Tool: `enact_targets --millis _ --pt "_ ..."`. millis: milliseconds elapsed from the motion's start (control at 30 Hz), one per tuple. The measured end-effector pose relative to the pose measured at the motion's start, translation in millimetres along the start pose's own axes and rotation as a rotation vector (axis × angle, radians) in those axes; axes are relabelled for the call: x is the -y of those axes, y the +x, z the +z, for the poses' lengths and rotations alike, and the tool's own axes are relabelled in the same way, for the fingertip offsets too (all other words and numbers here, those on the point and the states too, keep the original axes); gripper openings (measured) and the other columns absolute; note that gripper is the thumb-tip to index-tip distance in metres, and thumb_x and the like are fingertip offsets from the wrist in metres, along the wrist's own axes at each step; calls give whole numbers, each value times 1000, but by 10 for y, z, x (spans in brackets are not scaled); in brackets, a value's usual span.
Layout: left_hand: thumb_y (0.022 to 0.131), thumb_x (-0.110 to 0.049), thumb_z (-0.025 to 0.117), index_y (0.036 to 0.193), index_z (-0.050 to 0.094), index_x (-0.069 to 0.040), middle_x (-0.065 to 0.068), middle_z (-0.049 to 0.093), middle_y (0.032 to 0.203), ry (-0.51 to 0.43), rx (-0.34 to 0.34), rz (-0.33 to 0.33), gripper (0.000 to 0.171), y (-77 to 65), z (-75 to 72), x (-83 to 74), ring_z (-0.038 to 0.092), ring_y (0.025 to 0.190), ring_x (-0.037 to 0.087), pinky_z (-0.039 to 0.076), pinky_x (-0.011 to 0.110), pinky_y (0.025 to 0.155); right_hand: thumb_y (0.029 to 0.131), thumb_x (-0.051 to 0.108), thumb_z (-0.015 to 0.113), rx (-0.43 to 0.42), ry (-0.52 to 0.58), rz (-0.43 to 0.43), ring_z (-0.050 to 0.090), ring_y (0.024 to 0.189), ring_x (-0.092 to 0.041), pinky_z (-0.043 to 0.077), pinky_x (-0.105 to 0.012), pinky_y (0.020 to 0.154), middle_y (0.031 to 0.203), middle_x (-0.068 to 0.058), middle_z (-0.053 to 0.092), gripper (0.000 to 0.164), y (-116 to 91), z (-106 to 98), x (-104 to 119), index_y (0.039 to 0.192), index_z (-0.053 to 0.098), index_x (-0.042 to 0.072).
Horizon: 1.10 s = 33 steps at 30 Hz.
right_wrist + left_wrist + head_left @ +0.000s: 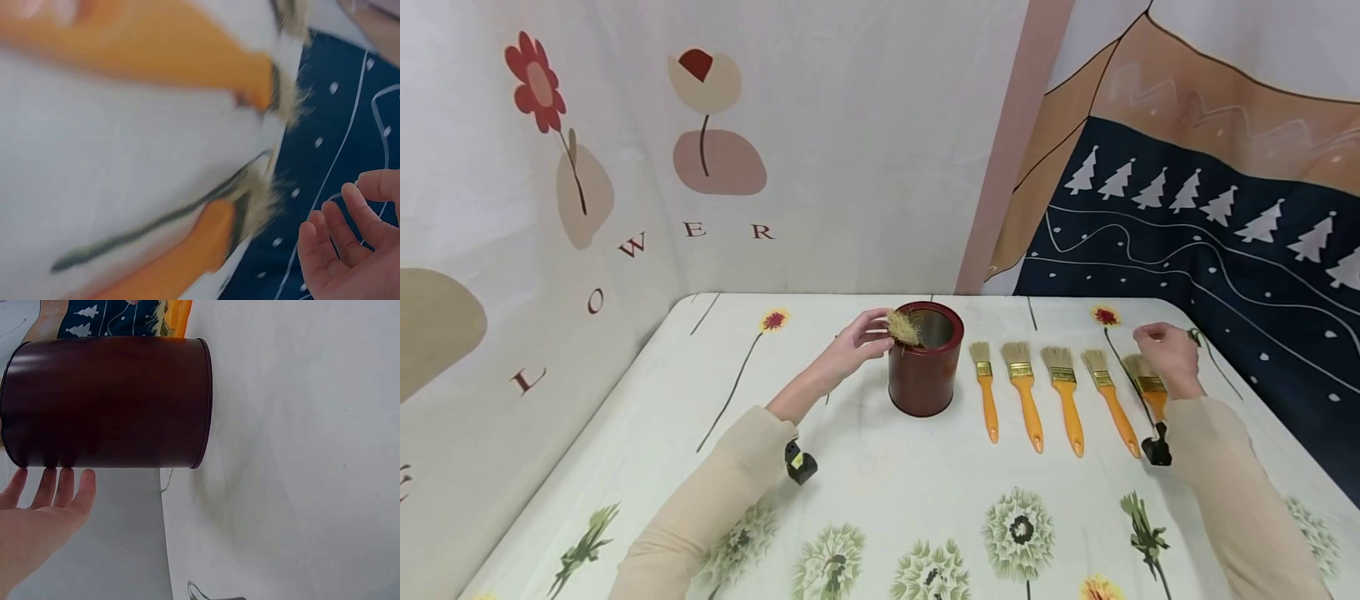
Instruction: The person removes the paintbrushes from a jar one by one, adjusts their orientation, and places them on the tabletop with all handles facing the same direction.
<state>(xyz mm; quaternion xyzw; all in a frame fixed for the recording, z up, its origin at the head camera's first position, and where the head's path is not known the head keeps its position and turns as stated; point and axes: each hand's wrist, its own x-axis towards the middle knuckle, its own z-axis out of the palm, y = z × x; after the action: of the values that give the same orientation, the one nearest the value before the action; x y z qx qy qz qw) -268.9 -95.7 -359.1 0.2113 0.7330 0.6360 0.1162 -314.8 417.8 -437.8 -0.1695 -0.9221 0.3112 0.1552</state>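
A dark red can stands upright toward the back of the table, its top uncovered. A tan bristly tuft shows at its left rim; whatever lies below it is hidden. My left hand is at that rim, its fingertips by the tuft. In the left wrist view the extended fingers reach the side of the can. My right hand hovers over the rightmost paintbrush, partly covering it. Its fingers are loosely curved and hold nothing in the right wrist view.
Several more orange-handled paintbrushes lie in a row right of the can, bristles pointing away. A white flower-printed cloth covers the table. Printed hangings stand behind and at the sides. A black wrist device sits under the left sleeve.
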Motion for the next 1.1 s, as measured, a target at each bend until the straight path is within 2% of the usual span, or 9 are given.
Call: enact_targets --millis 100,367,700,867,967,1100 --pt "89 -17 54 133 33 -13 12 39 128 -5 2 11 49 0 3 4 39 117 23 38 38 90 89 47 35 -9 13 -41 46 89 -32 40 -42 68 107 -19 51 54 55 100 36 112 54 2" --pt "90 -13 52 133 32 -9 15 39 127 -14 17 48 48 3 -5 20 39 117 26 39 37 89 89 49 35 -2 40 -143 46 88 -29 42 -40 68 105 -13 51 51 -10 248 294 110 55 7" --pt "90 -14 52 134 32 -9 15 38 129 -37 22 28 48 13 -34 26 39 117 25 37 39 90 84 58 39 36 113 -267 47 85 -17 43 -34 67 99 2 53 50 -24 471 509 109 57 18" --pt "91 -10 49 134 30 -4 19 37 128 -42 28 19 47 -57 -12 -108 38 117 29 36 41 91 83 57 44 35 173 -358 48 85 -13 43 -34 66 96 8 55 43 -66 568 639 105 59 24" --pt "92 -11 49 134 30 -5 19 37 128 -36 26 18 47 -54 -17 -91 38 116 29 36 41 91 82 58 45 38 181 -383 48 85 -10 44 -32 66 95 12 55 39 -97 640 719 104 59 29" --pt "91 -16 51 134 33 -10 16 39 127 -35 16 21 47 17 -52 51 40 115 26 37 41 91 82 54 48 71 205 -400 47 88 -10 45 -31 68 98 12 55 35 -155 749 835 106 58 31"
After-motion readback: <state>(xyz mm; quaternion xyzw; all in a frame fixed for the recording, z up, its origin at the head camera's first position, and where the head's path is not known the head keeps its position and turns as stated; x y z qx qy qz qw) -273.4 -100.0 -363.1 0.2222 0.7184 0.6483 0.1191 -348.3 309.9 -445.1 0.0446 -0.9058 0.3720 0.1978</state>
